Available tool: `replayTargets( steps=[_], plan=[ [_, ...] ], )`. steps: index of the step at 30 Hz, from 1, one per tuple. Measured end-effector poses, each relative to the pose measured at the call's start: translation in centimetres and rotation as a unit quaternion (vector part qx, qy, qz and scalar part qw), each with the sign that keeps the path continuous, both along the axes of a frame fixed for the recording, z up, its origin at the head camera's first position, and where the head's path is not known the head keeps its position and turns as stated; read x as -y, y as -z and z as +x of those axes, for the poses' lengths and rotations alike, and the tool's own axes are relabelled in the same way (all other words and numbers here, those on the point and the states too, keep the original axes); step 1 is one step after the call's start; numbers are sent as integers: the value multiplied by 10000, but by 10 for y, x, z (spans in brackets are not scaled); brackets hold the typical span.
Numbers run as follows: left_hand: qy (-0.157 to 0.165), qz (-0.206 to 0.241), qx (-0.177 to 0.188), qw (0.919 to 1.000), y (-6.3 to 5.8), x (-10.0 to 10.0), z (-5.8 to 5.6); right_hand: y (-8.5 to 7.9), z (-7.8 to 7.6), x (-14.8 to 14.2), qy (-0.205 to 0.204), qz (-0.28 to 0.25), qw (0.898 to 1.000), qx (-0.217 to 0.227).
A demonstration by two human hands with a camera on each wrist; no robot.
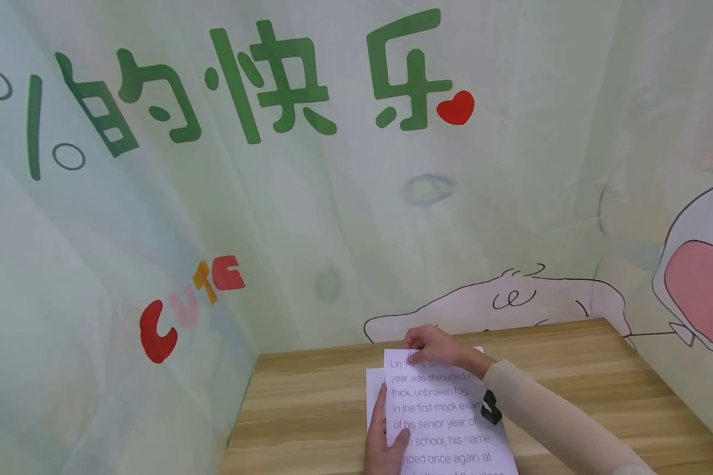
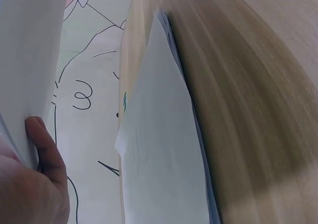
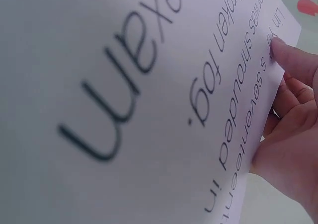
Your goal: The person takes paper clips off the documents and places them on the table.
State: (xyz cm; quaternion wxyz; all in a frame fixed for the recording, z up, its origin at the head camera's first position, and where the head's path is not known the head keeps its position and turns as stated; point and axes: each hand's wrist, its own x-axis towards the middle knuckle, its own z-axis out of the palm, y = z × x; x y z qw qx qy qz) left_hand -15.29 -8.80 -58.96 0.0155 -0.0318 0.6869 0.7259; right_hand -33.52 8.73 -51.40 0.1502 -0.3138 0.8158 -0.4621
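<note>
A printed sheet of paper [image 1: 442, 422] with large English text stands raised in front of me. My left hand [image 1: 386, 439] grips its left edge, thumb over the printed face; in the left wrist view, a finger [image 2: 47, 152] shows against the white sheet [image 2: 30, 55]. At the top edge, my right hand [image 1: 434, 346] pinches the sheet. The right wrist view shows the thumb [image 3: 295, 57] on the print and the other fingers behind the paper. More white paper [image 2: 164, 134] lies on the table in a thin stack, partly hidden by the raised sheet in the head view.
The wood-grain table [image 1: 303, 396] meets a pale green printed backdrop [image 1: 344, 231] at its back edge. This backdrop also rises along the left and right sides. A small black piece [image 1: 490, 408] sits beside the right sleeve [image 1: 546, 409].
</note>
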Motion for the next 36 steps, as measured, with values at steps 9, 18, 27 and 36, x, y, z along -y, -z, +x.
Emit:
replayTargets(
  steps=[9, 18, 27, 36],
  plan=[
    [31, 8, -94, 10000, -6, -2, 0, -1, -1, -2, 19, -80, 10000, 34],
    [-70, -24, -37, 10000, -6, -5, 2, -2, 0, -2, 220, -112, 9997, 45],
    [-173, 22, -71, 9998, -8, -8, 2, -6, 1, -3, 332, -354, 9986, -201],
    [-190, -40, 49, 9998, -8, -9, 1, -6, -5, -9, 516, -471, 9969, -348]
  ],
)
